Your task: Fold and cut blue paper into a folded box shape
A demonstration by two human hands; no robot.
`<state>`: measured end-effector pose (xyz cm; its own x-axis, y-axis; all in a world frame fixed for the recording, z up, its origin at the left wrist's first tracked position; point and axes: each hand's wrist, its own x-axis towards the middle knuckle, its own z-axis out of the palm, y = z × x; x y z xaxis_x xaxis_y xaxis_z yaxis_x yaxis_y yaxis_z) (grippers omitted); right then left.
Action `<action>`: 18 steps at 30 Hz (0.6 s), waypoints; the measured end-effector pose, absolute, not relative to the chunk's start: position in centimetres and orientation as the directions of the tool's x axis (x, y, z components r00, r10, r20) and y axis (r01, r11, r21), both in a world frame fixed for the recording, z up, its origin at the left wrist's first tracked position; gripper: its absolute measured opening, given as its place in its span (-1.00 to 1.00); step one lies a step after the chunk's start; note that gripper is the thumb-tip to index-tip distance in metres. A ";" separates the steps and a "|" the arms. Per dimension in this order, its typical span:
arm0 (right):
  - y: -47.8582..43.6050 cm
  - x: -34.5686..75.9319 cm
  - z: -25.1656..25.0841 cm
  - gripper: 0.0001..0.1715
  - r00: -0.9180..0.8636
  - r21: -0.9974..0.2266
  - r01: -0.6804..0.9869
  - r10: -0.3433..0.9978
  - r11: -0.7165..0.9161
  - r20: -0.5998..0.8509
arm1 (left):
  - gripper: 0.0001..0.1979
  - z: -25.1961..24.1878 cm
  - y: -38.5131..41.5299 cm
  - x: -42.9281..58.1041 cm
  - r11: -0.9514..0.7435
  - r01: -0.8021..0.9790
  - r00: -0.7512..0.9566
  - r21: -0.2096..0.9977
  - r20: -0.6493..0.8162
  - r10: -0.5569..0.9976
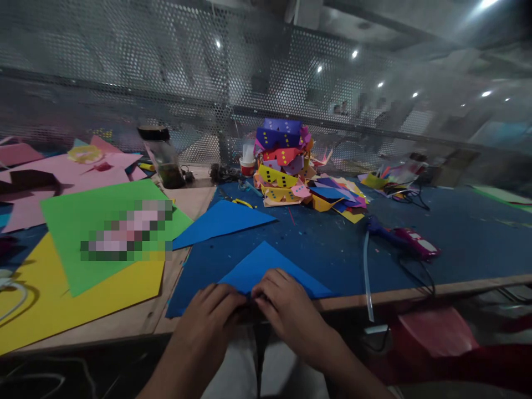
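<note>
A sheet of blue paper (270, 266), showing as a triangle with its point away from me, lies at the near edge of the table. My left hand (214, 310) is closed at the left part of its near edge, fingers curled and tips bent under. Close beside it, my right hand (286, 310) also has its fingers curled onto that edge. The fingertips of both hands are partly hidden, but they appear to pinch the paper. Another blue paper triangle (224, 221) lies just beyond, to the left.
Green paper (95, 205) and yellow paper (124, 293) lie at left, with a jar (164, 163) behind. Decorated paper pieces (280, 144) are piled at the back, near yellow-handled pliers (243, 203). A glue gun (415, 244) with a cord rests at right. Perforated metal mesh (187, 61) stands behind.
</note>
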<state>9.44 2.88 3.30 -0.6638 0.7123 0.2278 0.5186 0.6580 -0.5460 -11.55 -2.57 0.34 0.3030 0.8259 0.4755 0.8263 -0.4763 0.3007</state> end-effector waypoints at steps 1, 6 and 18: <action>2.8 9.5 3.2 -0.84 -0.670 -0.526 0.522 0.704 0.671 0.235 | -0.76 0.1 -2.3 -11.0 -0.461 0.830 0.280 0.314 0.482 0.831; 2.7 10.1 3.2 -0.84 -0.719 -0.417 0.525 0.649 0.742 0.249 | -0.73 -0.2 -1.7 -10.9 -0.480 0.833 0.327 0.276 0.454 0.829; 2.7 12.4 2.8 -0.87 -0.679 -0.364 0.562 0.665 0.743 0.310 | -0.81 -0.4 -1.2 -11.0 -0.476 0.860 0.362 0.184 0.436 0.823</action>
